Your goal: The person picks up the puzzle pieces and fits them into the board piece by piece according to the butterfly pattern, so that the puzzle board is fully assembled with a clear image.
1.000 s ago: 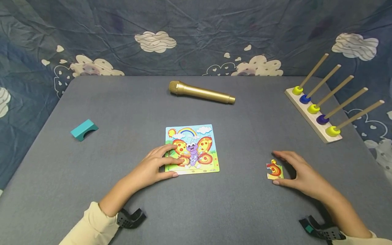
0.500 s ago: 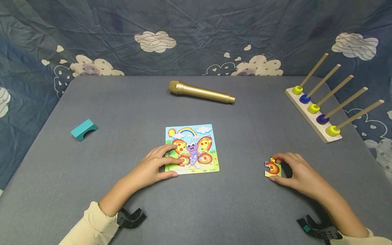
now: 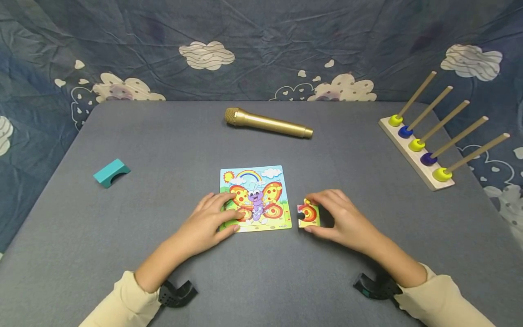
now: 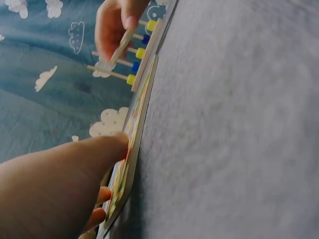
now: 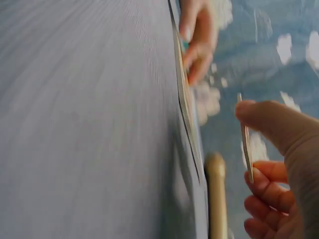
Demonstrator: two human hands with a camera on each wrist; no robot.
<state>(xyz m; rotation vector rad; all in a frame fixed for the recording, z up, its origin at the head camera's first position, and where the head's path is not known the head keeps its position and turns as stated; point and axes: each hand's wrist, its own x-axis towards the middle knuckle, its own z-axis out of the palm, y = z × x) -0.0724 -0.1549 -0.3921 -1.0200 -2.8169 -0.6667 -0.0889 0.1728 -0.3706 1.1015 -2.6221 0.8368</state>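
A square butterfly jigsaw puzzle lies flat on the table in front of me. My left hand rests on its left side, fingertips over the lower left wing and thumb at the near edge. My right hand pinches a jigsaw piece between thumb and fingers, just right of the puzzle. The piece shows red and yellow rings on a green and yellow ground. In the right wrist view the thin piece is seen edge-on, held up off the table.
Behind the puzzle lies a gold microphone. A wooden peg stand with yellow and blue beads stands at the right. At the left is a teal arch block. A patterned cloth hangs behind the table.
My right hand has closed its thumb and fingers on the jigsaw piece, lifted it and carried it left, close to the puzzle. The left hand has stayed on the puzzle.
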